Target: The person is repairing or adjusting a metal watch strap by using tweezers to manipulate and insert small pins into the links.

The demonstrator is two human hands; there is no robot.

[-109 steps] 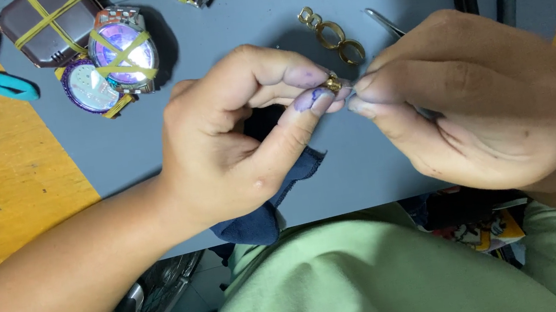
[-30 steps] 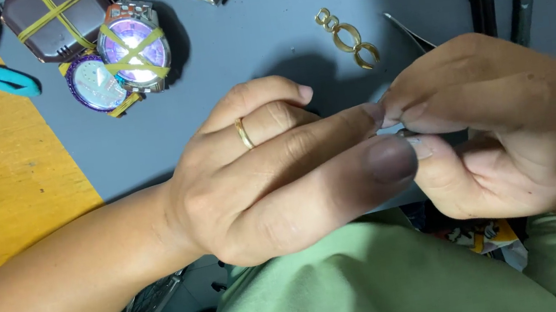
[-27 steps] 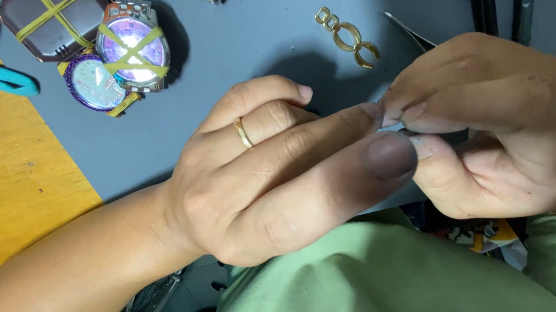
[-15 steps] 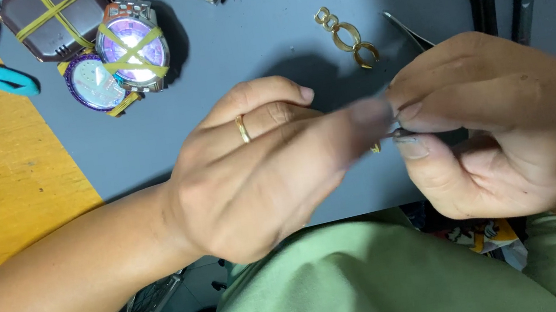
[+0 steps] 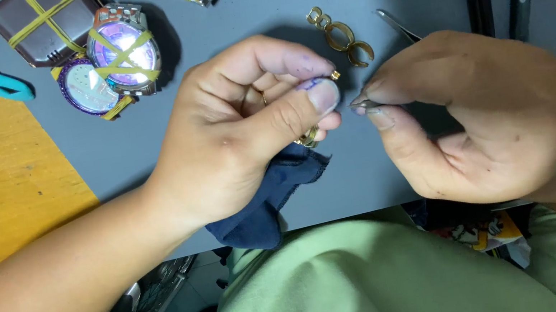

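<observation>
My L hand pinches a gold link w/ cloth under. R hand grips tweezers just beside it.

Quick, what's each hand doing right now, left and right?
Left hand: closed, pinching a small gold watch part, with a dark blue cloth under it.
Right hand: closed on thin metal tweezers.

The hands have come apart: the left hand and right hand, pressed fingertip to fingertip a second ago, now show a sliver of grey mat between them. The left thumb has rolled back, baring a small gold piece at the fingertips, and the dark blue cloth shows again beneath the palm.
</observation>
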